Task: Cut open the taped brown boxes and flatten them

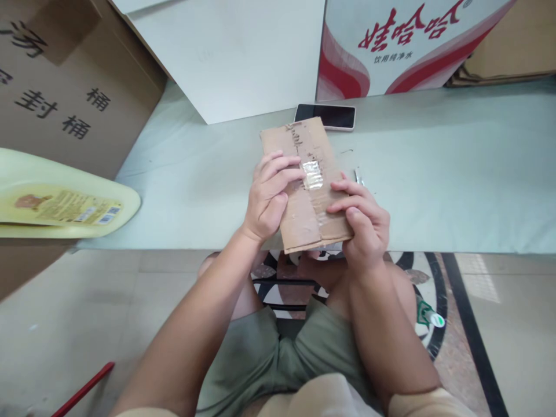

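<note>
A flat, folded piece of brown cardboard (pixel 299 214) lies tilted at the table's front edge, its near end jutting slightly over. It has dark scribbled marks and a shiny strip of clear tape (pixel 313 175) on its top face. My left hand (pixel 273 194) holds the cardboard at its left side, fingers laid across the top with one fingertip beside the tape. At the lower right edge my right hand (pixel 362 217) grips it, fingers bent over the top. The undersides of both hands are hidden.
Behind the cardboard lies a phone (pixel 334 116), before a white box (pixel 243 58) and a red-and-white carton (pixel 391 58). A large brown carton (pixel 65 75) and a pale yellow bottle (pixel 65 200) stand left. A small shiny scrap (pixel 358 176) is near my right hand.
</note>
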Available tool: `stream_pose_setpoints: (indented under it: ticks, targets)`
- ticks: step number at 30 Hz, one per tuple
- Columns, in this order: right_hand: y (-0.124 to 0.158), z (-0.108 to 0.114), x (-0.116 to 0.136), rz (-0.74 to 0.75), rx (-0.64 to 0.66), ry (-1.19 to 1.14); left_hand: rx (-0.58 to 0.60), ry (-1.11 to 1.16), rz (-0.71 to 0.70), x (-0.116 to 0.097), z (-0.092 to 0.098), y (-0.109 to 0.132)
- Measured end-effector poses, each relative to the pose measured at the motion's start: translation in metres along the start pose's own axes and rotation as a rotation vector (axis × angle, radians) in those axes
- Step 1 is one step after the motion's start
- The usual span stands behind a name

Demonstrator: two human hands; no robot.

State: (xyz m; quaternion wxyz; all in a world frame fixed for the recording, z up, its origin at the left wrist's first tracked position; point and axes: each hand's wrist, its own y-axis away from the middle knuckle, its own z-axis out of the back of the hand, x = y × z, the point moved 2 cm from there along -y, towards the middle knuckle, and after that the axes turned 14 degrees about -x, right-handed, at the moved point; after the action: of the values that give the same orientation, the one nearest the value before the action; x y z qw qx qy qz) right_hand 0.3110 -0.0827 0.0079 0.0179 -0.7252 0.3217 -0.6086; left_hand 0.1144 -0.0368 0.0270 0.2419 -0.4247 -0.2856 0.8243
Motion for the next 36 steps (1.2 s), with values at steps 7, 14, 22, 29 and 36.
stream_pose_setpoints:
  ticks: [7, 14, 22, 29, 36]
  targets:
    - [0.0, 0.0, -0.001, 0.016, 0.007, 0.028, 0.009, -0.051, 0.053, 0.002, -0.001, 0.002]
    - [0.0, 0.001, -0.002, 0.006, 0.035, 0.003, -0.03, -0.024, 0.052, 0.004, -0.003, 0.004]
    - [0.001, 0.007, -0.02, -0.146, -0.173, -0.073, 0.033, -0.013, 0.037, 0.005, 0.01, -0.004]
    - [0.002, 0.006, -0.043, -0.526, -0.093, 0.22, -0.049, -0.06, 0.178, 0.024, 0.053, 0.02]
    - [0.012, -0.006, -0.047, -0.745, 0.14, 0.21, -0.221, -0.16, 0.261, 0.025, 0.08, 0.057]
